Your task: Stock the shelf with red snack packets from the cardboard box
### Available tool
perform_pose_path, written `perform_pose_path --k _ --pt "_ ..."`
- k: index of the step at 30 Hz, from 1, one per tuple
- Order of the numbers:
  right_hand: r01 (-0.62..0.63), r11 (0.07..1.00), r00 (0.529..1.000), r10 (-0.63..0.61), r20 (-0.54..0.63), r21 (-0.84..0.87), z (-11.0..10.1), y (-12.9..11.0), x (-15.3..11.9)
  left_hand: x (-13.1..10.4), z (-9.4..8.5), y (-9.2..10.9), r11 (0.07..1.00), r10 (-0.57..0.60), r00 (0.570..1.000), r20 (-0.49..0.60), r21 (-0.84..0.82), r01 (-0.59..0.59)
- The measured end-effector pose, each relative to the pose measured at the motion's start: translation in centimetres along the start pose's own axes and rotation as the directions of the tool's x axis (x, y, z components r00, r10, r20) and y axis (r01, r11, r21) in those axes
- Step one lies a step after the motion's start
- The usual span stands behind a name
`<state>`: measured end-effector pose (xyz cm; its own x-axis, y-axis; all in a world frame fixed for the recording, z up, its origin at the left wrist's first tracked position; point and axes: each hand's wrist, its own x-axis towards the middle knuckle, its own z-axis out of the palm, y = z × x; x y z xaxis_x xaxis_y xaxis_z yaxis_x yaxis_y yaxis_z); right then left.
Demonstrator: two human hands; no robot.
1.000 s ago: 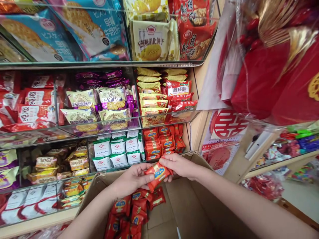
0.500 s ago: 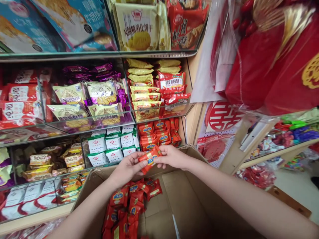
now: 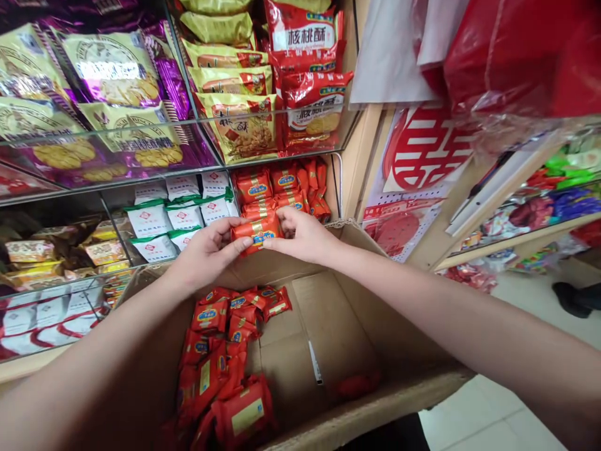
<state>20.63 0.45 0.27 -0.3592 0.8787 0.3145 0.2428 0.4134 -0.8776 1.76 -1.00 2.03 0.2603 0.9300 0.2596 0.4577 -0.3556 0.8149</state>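
Observation:
Between my two hands is a small red snack packet (image 3: 258, 233) with a blue and yellow label. My left hand (image 3: 206, 250) pinches its left end, and my right hand (image 3: 303, 235) grips the right end. The packet is level with the front of a shelf compartment holding matching red packets (image 3: 286, 181), some hidden behind it. Below my hands is an open cardboard box (image 3: 338, 313), with a pile of the same red packets (image 3: 209, 316) along its left side. One more red packet (image 3: 354, 383) lies in shadow near the box's near wall.
White and green packets (image 3: 169, 219) fill the compartment to the left. Above is a glass shelf edge (image 3: 225, 164) with walnut shortbread packets (image 3: 312, 103) behind it. A wooden post (image 3: 361, 169) and hanging red items (image 3: 516, 62) stand right. A dark shoe (image 3: 570, 299) shows at far right.
The view has moved closer and lower toward the shelf. The held packet has turned from tilted to nearly level, and now sits in front of the red packets' compartment.

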Motion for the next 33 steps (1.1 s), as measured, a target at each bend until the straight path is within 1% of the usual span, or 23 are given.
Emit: perform_pose_path --k 3,7,10,12,13,15,16,18,20,21,22,24,26,29,31,33 --pt "0.052 0.995 0.997 -0.057 0.058 0.084 -0.4 0.1 0.1 0.2 0.3 0.1 0.999 0.047 0.999 -0.02 -0.021 -0.047" --pt "0.05 0.995 0.996 -0.057 0.075 0.09 -0.6 0.5 -0.1 0.4 0.7 0.0 0.997 0.01 1.0 0.023 -0.079 -0.008" --pt "0.03 0.985 0.992 -0.05 0.116 0.171 -1.0 0.5 0.2 0.4 0.7 0.3 0.995 -0.001 0.999 0.033 -0.101 0.005" --pt "0.025 0.98 0.996 -0.043 0.083 0.198 -1.6 0.6 1.0 0.4 0.5 0.5 0.999 0.02 1.0 -0.024 -0.038 -0.02" --pt "0.029 0.983 0.999 -0.037 0.038 0.179 -2.0 0.6 1.7 0.4 0.3 0.6 0.999 0.032 0.997 -0.07 0.027 -0.03" --pt "0.033 0.996 0.997 -0.027 -0.067 0.08 -2.8 0.6 3.4 0.4 -0.4 0.6 0.977 0.051 0.989 -0.142 0.212 -0.019" --pt "0.025 1.0 0.993 -0.023 -0.112 0.012 -3.1 0.6 4.4 0.4 -0.9 0.5 0.95 0.077 0.983 -0.166 0.31 -0.022" --pt "0.002 0.993 0.987 -0.022 -0.16 -0.121 -3.3 0.5 6.3 0.4 -1.7 0.4 0.869 0.181 0.971 -0.158 0.488 -0.083" --pt "-0.009 0.974 0.987 -0.028 -0.158 -0.228 -2.8 0.3 7.9 0.5 -2.4 0.2 0.759 0.312 0.947 -0.07 0.618 -0.204" --pt "-0.006 0.962 0.988 -0.036 -0.147 -0.272 -2.4 0.2 8.4 0.6 -2.6 0.2 0.701 0.357 0.934 -0.009 0.664 -0.261" --pt "-0.003 0.95 0.989 -0.043 -0.14 -0.311 -1.9 0.1 8.8 0.7 -2.7 0.1 0.646 0.378 0.925 0.051 0.701 -0.302" --pt "-0.009 0.926 0.987 -0.052 -0.15 -0.377 -0.9 0.0 9.4 1.1 -2.5 0.1 0.56 0.37 0.92 0.133 0.758 -0.335" --pt "-0.03 0.908 0.981 -0.054 -0.188 -0.418 -0.1 0.1 9.6 1.5 -2.1 -0.1 0.498 0.344 0.923 0.171 0.8 -0.334" --pt "-0.034 0.878 0.97 -0.087 -0.229 -0.478 0.5 0.4 9.6 2.2 -1.5 -0.6 0.441 0.318 0.935 0.16 0.847 -0.295" --pt "-0.021 0.816 0.967 -0.129 -0.217 -0.577 0.4 0.5 9.5 2.6 -1.3 -1.0 0.423 0.304 0.944 0.13 0.869 -0.256" --pt "-0.016 0.749 0.971 -0.146 -0.189 -0.662 0.2 0.5 9.4 2.8 -1.2 -1.3 0.415 0.298 0.948 0.112 0.879 -0.234"
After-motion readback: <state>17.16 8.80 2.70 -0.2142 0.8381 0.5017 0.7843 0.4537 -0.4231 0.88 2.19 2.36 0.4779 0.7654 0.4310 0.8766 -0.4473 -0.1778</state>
